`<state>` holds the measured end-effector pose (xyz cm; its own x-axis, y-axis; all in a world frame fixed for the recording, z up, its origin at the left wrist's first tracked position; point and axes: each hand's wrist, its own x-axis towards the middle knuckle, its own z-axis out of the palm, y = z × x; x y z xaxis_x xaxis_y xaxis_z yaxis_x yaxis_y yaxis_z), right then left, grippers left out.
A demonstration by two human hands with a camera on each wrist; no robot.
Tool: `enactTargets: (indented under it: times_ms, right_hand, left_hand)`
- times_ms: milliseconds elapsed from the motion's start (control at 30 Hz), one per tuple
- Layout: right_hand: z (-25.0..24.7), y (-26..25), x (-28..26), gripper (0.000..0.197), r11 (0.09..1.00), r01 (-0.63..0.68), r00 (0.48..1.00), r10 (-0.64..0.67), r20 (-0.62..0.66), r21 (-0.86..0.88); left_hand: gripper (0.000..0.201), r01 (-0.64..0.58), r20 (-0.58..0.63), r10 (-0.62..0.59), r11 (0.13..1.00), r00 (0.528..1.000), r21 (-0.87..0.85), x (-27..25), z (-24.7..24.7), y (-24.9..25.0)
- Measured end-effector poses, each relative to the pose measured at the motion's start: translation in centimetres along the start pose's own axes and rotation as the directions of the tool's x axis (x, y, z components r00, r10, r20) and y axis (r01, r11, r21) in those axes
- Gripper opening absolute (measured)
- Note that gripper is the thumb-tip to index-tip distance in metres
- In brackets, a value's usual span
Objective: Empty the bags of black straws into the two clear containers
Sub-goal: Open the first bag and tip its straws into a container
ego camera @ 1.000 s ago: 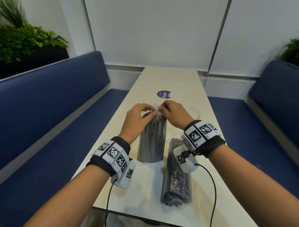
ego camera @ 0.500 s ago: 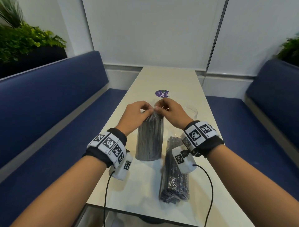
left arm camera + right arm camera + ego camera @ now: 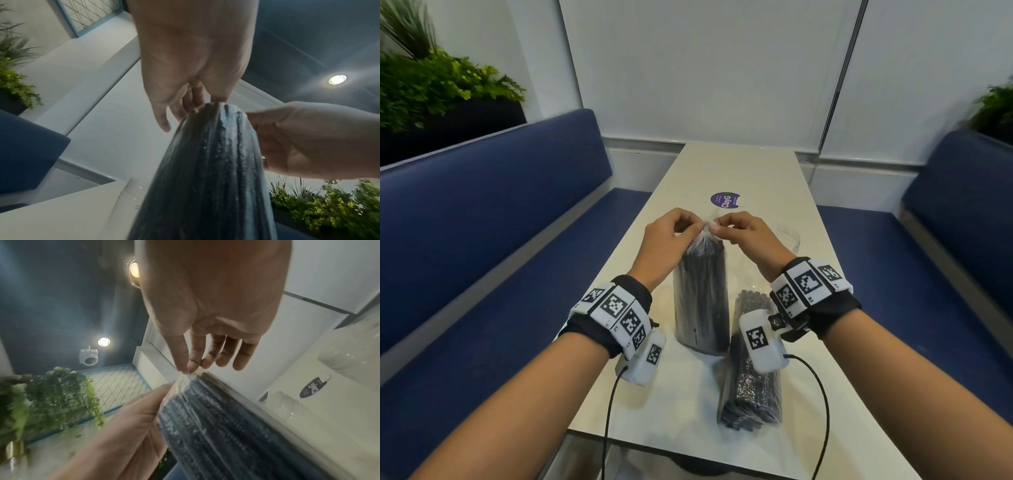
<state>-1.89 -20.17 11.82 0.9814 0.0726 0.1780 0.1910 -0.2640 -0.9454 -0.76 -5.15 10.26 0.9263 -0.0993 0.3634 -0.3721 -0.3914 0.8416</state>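
Two forearms reach forward over the pale table [image 3: 756, 171], each with a marker-covered band at the wrist, and the hands meet above its middle. Left hand [image 3: 666, 240] and right hand [image 3: 748, 236] both pinch the gathered clear plastic at the top of the upright bag of straws [image 3: 702, 301], knuckles raised and fingertips nearly touching each other. From the right wrist view, the right thumb and forefinger squeeze the twisted plastic tip while the other fingers [image 3: 240, 356] hang loosely extended. From the left wrist view, the left fingers curl in above the bag's top. This bag stands on end on the table between the wrists, packed tight with black straws, its film stretched into a peak. A second bag of straws [image 3: 753, 370] lies flat just to its right, partly under the right wrist. One clear container [image 3: 789, 236] shows its rim beyond the right hand.
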Motion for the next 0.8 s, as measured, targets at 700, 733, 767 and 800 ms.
enactTargets:
  times_ms: [700,733,767,800]
  right_hand:
    - [0.5,1.3,-0.2,0.024,0.9,0.135,0.98,-0.183,-0.077,-0.414]
    - [0.4,1.1,-0.1,0.024,0.922,0.125,0.985,-0.159,-0.062,-0.365]
    - [0.3,0.8,-0.1,0.023,0.942,0.114,0.989,-0.136,-0.05,-0.317]
    - [0.2,0.6,-0.2,0.023,0.956,0.097,0.992,-0.114,-0.046,-0.278]
  left_hand:
    - [0.029,0.129,0.134,-0.111,0.982,0.985,-0.135,0.7,-0.3,-0.3]
    - [0.027,0.12,0.134,-0.103,0.984,0.986,-0.129,0.6,-0.3,-0.2]
    - [0.025,0.097,0.118,-0.084,0.989,0.989,-0.109,0.5,-0.3,-0.1]
    - [0.022,0.05,0.077,-0.045,0.997,0.996,-0.062,0.4,-0.2,0.0]
